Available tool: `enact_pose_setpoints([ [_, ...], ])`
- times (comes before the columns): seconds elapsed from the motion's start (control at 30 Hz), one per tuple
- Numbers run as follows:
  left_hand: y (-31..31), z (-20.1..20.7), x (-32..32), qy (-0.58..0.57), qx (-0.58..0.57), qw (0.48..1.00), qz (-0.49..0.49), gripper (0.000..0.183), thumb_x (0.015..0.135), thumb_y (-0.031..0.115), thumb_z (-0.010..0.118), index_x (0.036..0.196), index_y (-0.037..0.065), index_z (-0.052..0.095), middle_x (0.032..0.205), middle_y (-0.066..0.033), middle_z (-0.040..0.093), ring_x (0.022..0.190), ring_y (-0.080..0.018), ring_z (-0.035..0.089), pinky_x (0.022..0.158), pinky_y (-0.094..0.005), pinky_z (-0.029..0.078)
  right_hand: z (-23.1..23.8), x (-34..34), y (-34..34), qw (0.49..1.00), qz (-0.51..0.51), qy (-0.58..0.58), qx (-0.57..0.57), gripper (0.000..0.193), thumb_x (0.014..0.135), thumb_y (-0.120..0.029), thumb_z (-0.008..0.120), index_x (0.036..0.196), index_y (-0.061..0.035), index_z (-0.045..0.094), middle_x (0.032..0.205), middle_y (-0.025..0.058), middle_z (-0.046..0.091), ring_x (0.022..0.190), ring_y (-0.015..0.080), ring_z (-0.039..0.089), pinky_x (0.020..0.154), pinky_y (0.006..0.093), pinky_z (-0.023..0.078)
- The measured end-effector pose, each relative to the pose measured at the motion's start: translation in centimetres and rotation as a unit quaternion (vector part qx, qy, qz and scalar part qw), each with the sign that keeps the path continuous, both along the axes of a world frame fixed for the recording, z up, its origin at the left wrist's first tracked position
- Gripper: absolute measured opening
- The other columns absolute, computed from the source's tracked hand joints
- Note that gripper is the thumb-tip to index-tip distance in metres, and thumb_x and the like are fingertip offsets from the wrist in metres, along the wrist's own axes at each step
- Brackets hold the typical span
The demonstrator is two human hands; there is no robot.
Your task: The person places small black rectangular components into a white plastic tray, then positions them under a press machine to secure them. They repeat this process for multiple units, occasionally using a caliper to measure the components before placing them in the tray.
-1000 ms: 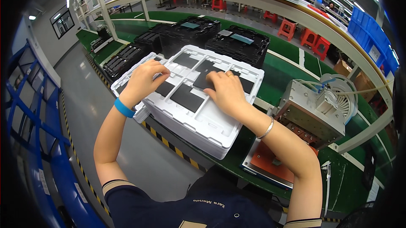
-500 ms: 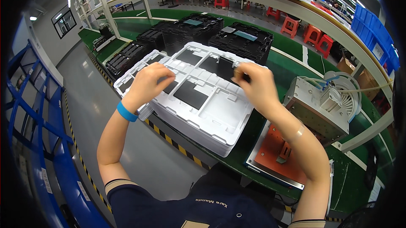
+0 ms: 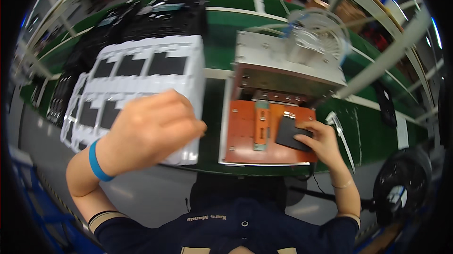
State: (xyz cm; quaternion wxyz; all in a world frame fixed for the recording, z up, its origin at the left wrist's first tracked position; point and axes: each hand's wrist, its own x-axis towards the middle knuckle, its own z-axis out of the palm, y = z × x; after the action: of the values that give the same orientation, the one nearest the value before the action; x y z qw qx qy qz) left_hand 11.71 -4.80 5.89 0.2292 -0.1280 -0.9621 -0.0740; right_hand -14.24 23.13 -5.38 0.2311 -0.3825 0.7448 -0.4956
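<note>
- Head view, right hand (image 3: 322,140): thumb and fingers pinching one black rectangular piece (image 3: 289,135) by its right-hand edge.
- Black rectangular piece: over the right half of an orange plate (image 3: 240,119), just beside an orange-and-green strip (image 3: 262,124); slightly askew to that strip. Contact with the plate: cannot tell.
- Metal tabs (image 3: 289,115): on the piece's far edge; best left untouched by the fingers, in my judgement.
- Handling, judged: an edge pinch suits a flat piece; light pressure, level carriage, sides squared to the strip before release.
- Metal machine (image 3: 269,56): standing behind the orange plate; knuckles are better kept on the near side.
- Left hand (image 3: 153,129): blurred, in front of a white tray (image 3: 197,72); fingers curled inward. Whether the tips meet or hold anything: cannot tell.
- White tray: on the green bench (image 3: 215,98), left of the machine; further black pieces (image 3: 169,64) in its compartments. Judged wise: left wrist clear of these.
</note>
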Motion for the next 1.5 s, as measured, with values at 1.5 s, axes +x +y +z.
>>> enact_pose_setpoints([
  [1.5, 6.8, -6.1, -9.6, -0.343, -0.105, 0.928, -0.101, 0.082, 0.080, 0.059, 0.061, 0.138, 0.002, 0.047, 0.148, -0.0202, 0.036, 0.141, -0.0336, 0.029, 0.110, -0.0504, 0.028, 0.0, 1.9, -1.4, 0.930, 0.092, 0.354, 0.043, 0.034, 0.071, -0.021, 0.079, 0.101, -0.0066, 0.069, 0.114, 0.0102, 0.061, 0.104, 0.0275, 0.056, 0.087, 0.0362, 0.048],
])
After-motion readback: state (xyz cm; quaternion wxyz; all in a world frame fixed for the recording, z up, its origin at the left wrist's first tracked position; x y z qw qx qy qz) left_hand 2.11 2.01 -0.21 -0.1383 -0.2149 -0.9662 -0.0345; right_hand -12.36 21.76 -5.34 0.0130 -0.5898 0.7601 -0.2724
